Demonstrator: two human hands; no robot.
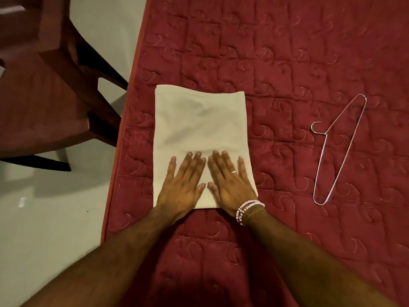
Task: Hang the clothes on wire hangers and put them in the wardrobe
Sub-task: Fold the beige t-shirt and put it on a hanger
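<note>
Both hands lie flat, palms down and fingers straight, on the near end of a folded white cloth; neither grasps anything. The left hand [184, 182] sits on the cloth's near left part, its fingers spread slightly and pointing away from the person. The right hand [230, 181] lies just beside it, index fingers and thumbs almost touching; it wears a ring [233, 172] on one finger and a beaded bracelet [247, 210] wrapped several times around the wrist. Both forearms are bare.

The folded white cloth [199, 122] is a neat rectangle, its long side running away from the person, with soft creases near the middle. What kind of garment it is cannot be told. It rests on a bed covered by a dark red quilted bedspread [287, 63], near the bed's left edge.

A wire hanger [338, 151] lies flat on the bedspread, well apart to the right of the cloth, its hook pointing left.

Left of the bed, a dark red plastic chair [44, 96] stands on a pale floor [44, 218].
</note>
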